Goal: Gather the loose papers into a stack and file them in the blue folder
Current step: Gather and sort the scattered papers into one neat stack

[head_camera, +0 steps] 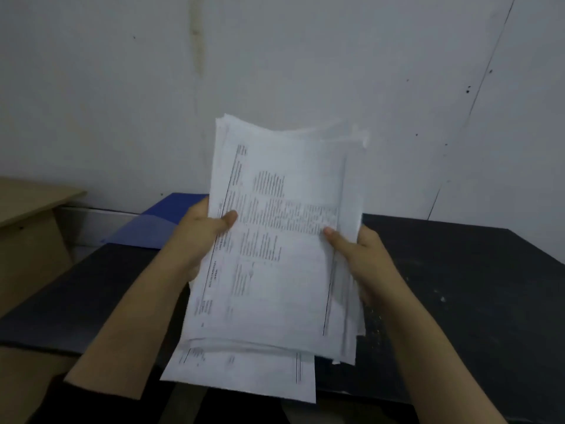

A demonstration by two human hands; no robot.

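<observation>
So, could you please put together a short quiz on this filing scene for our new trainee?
1. True or false: the stack of papers is lying flat on the black table.
2. Which hands grip the stack? A) left only B) right only C) both
3. Fill in: the blue folder lies on the table behind the person's ____ hand.

Key
1. False: it is held up above the table.
2. C: the left hand and the right hand each grip a side, thumbs on the front sheet.
3. Left. One sheet sticks out at the stack's bottom, so the edges are not yet square.
</observation>
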